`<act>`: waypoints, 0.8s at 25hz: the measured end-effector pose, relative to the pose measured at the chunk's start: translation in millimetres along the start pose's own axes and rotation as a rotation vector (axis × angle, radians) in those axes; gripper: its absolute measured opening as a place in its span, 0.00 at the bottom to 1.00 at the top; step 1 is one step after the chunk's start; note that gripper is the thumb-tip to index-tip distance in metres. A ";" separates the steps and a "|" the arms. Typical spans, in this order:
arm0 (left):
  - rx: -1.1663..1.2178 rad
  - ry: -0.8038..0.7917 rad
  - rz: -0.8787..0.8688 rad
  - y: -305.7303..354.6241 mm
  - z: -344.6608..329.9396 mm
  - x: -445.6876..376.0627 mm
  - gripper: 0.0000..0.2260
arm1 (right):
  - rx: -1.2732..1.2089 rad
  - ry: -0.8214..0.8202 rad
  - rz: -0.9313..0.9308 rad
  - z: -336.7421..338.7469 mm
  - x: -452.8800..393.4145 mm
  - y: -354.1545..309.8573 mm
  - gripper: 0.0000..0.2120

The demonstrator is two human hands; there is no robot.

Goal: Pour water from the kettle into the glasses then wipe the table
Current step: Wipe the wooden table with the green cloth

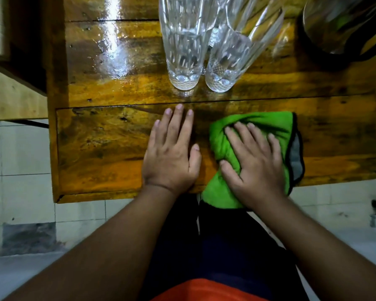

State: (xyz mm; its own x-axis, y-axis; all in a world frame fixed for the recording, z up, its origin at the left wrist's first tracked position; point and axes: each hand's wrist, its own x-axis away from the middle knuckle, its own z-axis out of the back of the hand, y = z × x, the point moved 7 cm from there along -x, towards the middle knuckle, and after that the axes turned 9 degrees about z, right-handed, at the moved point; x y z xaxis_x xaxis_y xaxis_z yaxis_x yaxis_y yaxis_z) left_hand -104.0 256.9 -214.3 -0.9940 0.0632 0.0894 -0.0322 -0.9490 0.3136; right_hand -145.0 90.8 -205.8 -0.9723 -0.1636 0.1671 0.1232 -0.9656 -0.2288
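Two tall cut-glass tumblers stand side by side on the glossy wooden table (pixel 109 135): the left glass (pixel 183 51) and the right glass (pixel 232 55). The kettle (pixel 343 25) stands at the far right, partly cut off by the frame. A green cloth (pixel 258 124) with a black-edged grey underside lies near the table's front edge. My right hand (pixel 252 164) presses flat on the cloth, fingers slightly bunching it. Beside it, my left hand (pixel 174 155) rests flat on bare wood with fingers spread, holding nothing.
The table's front edge (pixel 117 195) is close to my body, its left edge (pixel 52 127) drops to a tiled floor (pixel 20 170). A wooden piece of furniture (pixel 13 61) stands at the left. My legs are below the table edge.
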 end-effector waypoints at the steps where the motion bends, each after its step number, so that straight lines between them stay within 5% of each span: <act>1: -0.012 -0.005 0.007 -1.4 -0.1 0.3 0.31 | -0.003 0.014 -0.019 3.1 -14.2 1.4 0.33; 5: -0.023 -0.019 0.016 1.8 1.5 -2.5 0.32 | -0.035 0.048 -0.060 9.3 -47.0 4.7 0.33; 11: -0.042 -0.020 0.024 0.4 -0.6 -2.2 0.32 | -0.040 0.027 -0.056 0.0 25.4 10.2 0.32; 20: -0.083 -0.005 0.019 2.1 -0.9 -2.3 0.32 | -0.060 0.040 -0.129 11.8 -37.0 21.2 0.33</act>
State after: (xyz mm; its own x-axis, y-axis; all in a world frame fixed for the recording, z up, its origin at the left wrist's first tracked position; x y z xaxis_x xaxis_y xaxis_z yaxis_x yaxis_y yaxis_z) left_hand -101.8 254.5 -214.8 -0.9939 0.0464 0.0998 -0.0221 -0.9723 0.2327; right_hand -104.1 74.0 -205.5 -0.9866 -0.0294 0.1607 -0.0145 -0.9641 -0.2652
